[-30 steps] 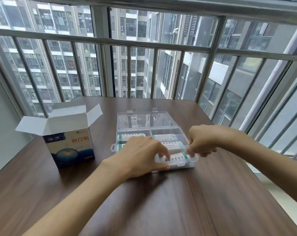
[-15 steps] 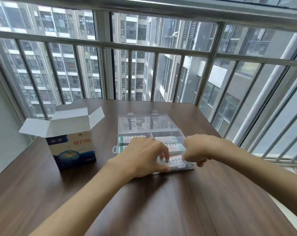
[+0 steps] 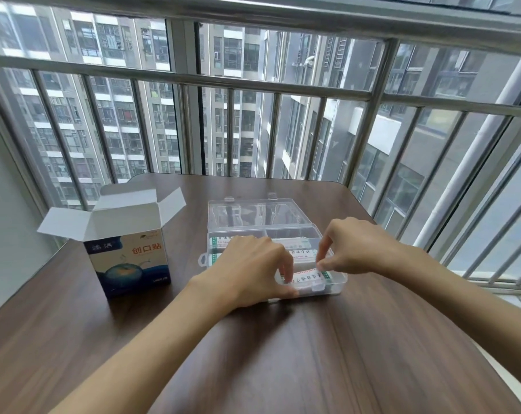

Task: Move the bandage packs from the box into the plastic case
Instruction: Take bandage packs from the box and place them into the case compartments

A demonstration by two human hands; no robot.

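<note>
A clear plastic case (image 3: 338, 283) lies open mid-table, its lid (image 3: 253, 215) laid back toward the railing. Several white bandage packs with green ends fill its compartments. My left hand (image 3: 253, 268) hovers over the case's near left part, fingertips curled down onto the front bandage pack (image 3: 305, 279). My right hand (image 3: 353, 245) comes in from the right and pinches the same pack's right end with thumb and forefinger. The cardboard bandage box (image 3: 128, 258), blue and white with its flaps open, stands to the left of the case; its inside is hidden.
The brown wooden table (image 3: 313, 354) ends at a metal balcony railing (image 3: 253, 85) along the far and right sides. A white wall closes off the left.
My right hand rose from a fist beside the case to a pinch on the front pack's right end. My left hand stayed over the case. The camera drew a little closer.
</note>
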